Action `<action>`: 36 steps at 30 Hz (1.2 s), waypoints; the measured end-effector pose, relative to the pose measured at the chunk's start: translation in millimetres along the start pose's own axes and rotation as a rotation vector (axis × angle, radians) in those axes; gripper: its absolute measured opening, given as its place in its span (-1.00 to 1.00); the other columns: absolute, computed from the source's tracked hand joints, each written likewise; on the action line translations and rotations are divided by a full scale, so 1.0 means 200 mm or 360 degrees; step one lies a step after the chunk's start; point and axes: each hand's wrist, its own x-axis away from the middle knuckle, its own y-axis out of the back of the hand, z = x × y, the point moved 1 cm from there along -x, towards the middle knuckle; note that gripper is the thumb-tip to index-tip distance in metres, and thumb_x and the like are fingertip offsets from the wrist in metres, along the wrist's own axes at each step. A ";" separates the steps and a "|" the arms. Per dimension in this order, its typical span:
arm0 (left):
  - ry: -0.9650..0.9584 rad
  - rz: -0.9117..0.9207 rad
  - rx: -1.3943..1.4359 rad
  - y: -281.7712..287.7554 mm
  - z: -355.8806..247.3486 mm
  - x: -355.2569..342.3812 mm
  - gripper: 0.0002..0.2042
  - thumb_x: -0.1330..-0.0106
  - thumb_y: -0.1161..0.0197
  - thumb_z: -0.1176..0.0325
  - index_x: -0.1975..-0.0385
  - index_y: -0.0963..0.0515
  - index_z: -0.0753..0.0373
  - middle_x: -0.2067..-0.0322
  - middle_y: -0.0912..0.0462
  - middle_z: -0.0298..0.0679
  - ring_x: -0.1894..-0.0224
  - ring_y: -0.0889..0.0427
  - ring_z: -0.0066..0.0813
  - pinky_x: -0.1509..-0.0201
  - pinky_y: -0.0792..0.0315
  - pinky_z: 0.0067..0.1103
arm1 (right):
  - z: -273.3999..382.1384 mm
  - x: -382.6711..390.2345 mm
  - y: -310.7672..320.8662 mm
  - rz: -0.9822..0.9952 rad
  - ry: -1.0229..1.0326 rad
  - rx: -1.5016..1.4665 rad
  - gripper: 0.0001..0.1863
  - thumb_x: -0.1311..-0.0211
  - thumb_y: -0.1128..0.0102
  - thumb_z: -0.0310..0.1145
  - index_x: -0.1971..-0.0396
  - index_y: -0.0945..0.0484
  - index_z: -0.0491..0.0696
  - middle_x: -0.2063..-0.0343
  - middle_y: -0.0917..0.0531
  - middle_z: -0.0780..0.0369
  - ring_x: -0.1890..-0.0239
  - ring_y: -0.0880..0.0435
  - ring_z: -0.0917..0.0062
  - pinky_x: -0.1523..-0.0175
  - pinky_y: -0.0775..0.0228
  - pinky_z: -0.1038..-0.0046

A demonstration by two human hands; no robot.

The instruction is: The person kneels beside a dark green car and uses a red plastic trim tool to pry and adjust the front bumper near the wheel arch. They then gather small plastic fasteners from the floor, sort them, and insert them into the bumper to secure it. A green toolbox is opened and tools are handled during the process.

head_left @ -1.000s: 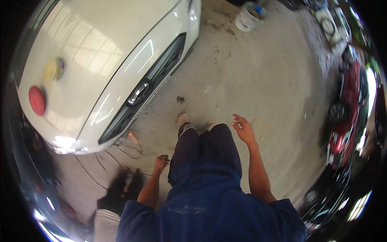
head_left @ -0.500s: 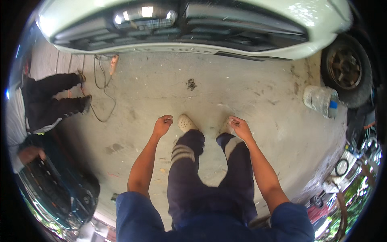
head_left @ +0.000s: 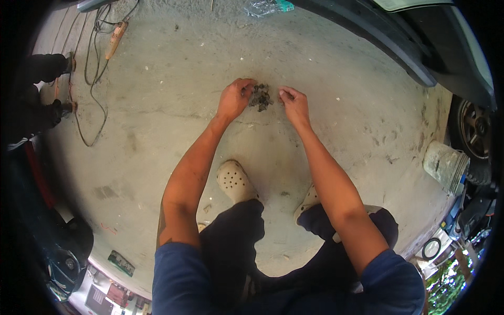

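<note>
A small pile of dark little parts (head_left: 261,98) lies on the concrete floor in front of me; what they are is too small to tell. My left hand (head_left: 234,100) is at the pile's left side, its fingers curled in and the tips beside the parts. Just right of the pile is my right hand (head_left: 295,106), thumb and fingers drawn together in a pinch. Whatever either hand may hold is hidden or too small to name. Both forearms reach forward over my bent legs and beige clogs (head_left: 234,179).
An orange-handled tool (head_left: 116,40) with a dark cable lies at upper left, near another person's dark-trousered legs (head_left: 39,115). A car bumper (head_left: 378,42) overhangs the upper right. A dirty bucket (head_left: 443,165) stands by a wheel (head_left: 472,128). A clear plastic bottle (head_left: 262,7) lies ahead.
I have crouched lower, with my knees bent. Both hands have moved forward from beside my feet to either side of the pile. The car front has shifted towards the upper right of view.
</note>
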 end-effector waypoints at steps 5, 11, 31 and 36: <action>-0.0183 0.0000 -0.0193 -0.11 0.05 -0.07 -0.82 -0.33 -0.31 0.33 0.14 -0.73 0.17 0.22 -0.70 -0.13 0.16 -0.70 -0.04 0.05 -0.55 -0.32 | 0.03 -0.14 -0.10 0.0046 0.0449 0.0429 -0.70 -0.31 -0.36 -0.29 0.05 -0.74 -0.11 0.16 -0.76 0.17 0.19 -0.73 0.49 0.05 -0.52 0.41; 0.0089 -0.0224 -0.0134 -0.16 0.12 -0.05 -0.84 -0.34 -0.33 0.29 0.24 -0.75 0.23 0.23 -0.73 -0.12 0.19 -0.72 -0.19 0.09 -0.55 -0.40 | 0.06 -0.23 -0.09 0.0215 0.0345 0.0332 -0.74 -0.28 -0.39 -0.29 0.14 -0.77 -0.14 0.31 -0.72 0.22 0.24 -0.71 0.49 0.11 -0.54 0.43; 0.0761 0.0202 0.1778 0.15 -0.13 0.12 -0.71 -0.53 -0.21 0.23 -0.11 -0.59 0.21 0.08 -0.65 -0.39 0.07 -0.58 -0.57 -0.08 -0.49 -0.53 | 0.34 -0.13 -0.03 0.0943 -0.0633 -0.1483 -0.82 -0.29 -0.34 -0.41 0.24 -0.61 -0.20 0.34 -0.65 0.17 0.30 -0.63 0.49 0.19 -0.56 0.51; 0.0724 0.0263 0.1871 0.13 -0.11 0.12 -0.72 -0.54 -0.18 0.25 -0.13 -0.58 0.21 0.08 -0.65 -0.39 0.05 -0.59 -0.55 -0.09 -0.50 -0.52 | 0.33 -0.12 -0.04 0.0998 -0.0616 -0.1473 -0.81 -0.30 -0.32 -0.40 0.20 -0.64 -0.20 0.34 -0.66 0.17 0.29 -0.64 0.50 0.18 -0.56 0.50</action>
